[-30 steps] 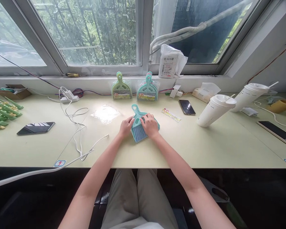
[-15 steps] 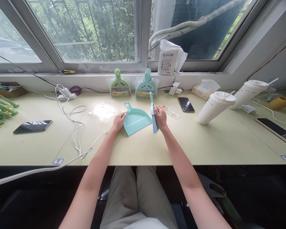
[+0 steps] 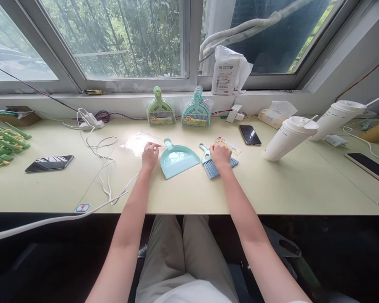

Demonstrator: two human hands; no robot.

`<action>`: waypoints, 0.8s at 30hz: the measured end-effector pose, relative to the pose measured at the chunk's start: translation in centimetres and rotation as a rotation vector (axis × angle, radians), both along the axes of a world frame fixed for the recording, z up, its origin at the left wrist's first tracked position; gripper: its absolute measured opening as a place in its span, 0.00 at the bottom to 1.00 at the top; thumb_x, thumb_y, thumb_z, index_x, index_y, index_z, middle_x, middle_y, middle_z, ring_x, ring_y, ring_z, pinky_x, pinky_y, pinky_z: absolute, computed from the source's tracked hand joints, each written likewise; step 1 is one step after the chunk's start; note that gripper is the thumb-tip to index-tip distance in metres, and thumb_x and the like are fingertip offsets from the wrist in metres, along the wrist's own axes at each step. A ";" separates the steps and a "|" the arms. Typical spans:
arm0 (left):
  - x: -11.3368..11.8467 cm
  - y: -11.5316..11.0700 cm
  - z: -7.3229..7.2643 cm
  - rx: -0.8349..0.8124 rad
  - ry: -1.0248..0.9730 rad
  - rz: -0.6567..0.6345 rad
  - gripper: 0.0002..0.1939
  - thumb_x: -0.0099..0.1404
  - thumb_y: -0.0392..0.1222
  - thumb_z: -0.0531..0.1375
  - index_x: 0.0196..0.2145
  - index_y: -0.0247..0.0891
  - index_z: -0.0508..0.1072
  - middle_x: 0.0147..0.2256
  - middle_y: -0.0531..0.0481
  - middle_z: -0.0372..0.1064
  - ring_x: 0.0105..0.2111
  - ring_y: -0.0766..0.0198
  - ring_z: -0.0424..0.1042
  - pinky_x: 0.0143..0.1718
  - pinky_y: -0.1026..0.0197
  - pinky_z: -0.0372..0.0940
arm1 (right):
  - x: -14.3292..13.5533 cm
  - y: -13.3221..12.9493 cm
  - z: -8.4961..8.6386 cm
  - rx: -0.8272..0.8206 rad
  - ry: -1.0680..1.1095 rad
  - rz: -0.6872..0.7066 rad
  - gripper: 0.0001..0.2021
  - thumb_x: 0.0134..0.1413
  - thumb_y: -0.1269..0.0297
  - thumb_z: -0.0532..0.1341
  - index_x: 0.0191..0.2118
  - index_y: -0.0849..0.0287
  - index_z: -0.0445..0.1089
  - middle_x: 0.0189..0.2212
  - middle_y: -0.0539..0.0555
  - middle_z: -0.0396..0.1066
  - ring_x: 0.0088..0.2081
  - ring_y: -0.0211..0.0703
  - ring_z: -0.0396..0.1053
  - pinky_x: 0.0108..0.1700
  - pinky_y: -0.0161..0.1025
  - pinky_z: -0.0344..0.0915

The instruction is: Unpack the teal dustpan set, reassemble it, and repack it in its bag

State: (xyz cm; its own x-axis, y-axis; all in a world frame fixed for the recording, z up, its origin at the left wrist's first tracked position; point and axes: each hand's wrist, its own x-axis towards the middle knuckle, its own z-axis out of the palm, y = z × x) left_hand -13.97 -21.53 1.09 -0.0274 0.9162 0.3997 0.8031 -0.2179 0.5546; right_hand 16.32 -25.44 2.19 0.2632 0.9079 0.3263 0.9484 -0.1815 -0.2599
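Wide windows are filling the background, and below them a pale green counter (image 3: 189, 193) is carrying everything. Two tall white lidded cups (image 3: 289, 136) are standing to the right, and packaged dustpan sets (image 3: 196, 112) are leaning against the sill.

At the middle, a teal dustpan (image 3: 177, 160) is lying flat and untouched, its handle pointing toward the window. Just right of it, apart from it, a small blue-bristled brush (image 3: 213, 168) is lying on the counter. The right hand (image 3: 220, 153) is resting palm down on the brush head; whether its grip is closing on the brush I cannot tell (the fingers are hidden behind the knuckles). The left hand (image 3: 150, 153) is lying loosely spread, pinching nothing, its fingertips touching a clear plastic sleeve (image 3: 135, 143) just left of the dustpan.

By my judgement, the two pieces are being laid out side by side. Lifting the thin sleeve would call for a fingertip pinch at its edge, since it is lying flat.

A printed label card (image 3: 229, 145) is sitting just beyond the right hand.
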 end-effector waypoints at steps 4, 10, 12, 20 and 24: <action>0.1 -0.1 0.0 0.020 0.020 -0.006 0.14 0.66 0.35 0.49 0.39 0.42 0.75 0.43 0.46 0.65 0.38 0.61 0.69 0.37 0.58 0.63 | -0.2 -0.2 0.2 -0.033 0.048 0.010 0.15 0.61 0.56 0.52 0.38 0.61 0.71 0.39 0.65 0.72 0.43 0.56 0.67 0.39 0.44 0.60; 0.4 -0.2 0.1 0.020 0.016 -0.012 0.14 0.66 0.35 0.49 0.38 0.42 0.75 0.43 0.46 0.66 0.36 0.62 0.69 0.36 0.58 0.62 | -0.3 -0.3 0.1 -0.160 0.036 0.036 0.14 0.57 0.57 0.57 0.45 0.59 0.68 0.43 0.65 0.70 0.50 0.59 0.62 0.43 0.47 0.60; 0.5 -0.3 0.1 0.006 0.024 -0.017 0.13 0.66 0.36 0.50 0.39 0.42 0.75 0.44 0.46 0.66 0.36 0.62 0.69 0.36 0.59 0.62 | -0.2 -0.3 0.1 -0.172 0.034 0.048 0.14 0.56 0.59 0.58 0.47 0.57 0.67 0.44 0.63 0.70 0.51 0.57 0.62 0.45 0.47 0.60; 1.0 -0.8 0.4 -0.055 0.071 -0.011 0.12 0.66 0.46 0.52 0.38 0.43 0.74 0.44 0.48 0.67 0.35 0.63 0.69 0.34 0.60 0.61 | 0.1 -0.4 0.0 -0.193 0.080 0.097 0.16 0.52 0.58 0.59 0.48 0.54 0.67 0.44 0.58 0.71 0.49 0.53 0.64 0.49 0.47 0.54; 1.0 -0.8 0.4 -0.099 0.100 -0.018 0.11 0.65 0.48 0.53 0.36 0.43 0.74 0.42 0.49 0.70 0.37 0.61 0.70 0.35 0.61 0.60 | 0.0 -0.3 -0.1 -0.210 0.096 0.099 0.18 0.48 0.62 0.60 0.48 0.53 0.67 0.44 0.57 0.71 0.50 0.53 0.64 0.50 0.48 0.52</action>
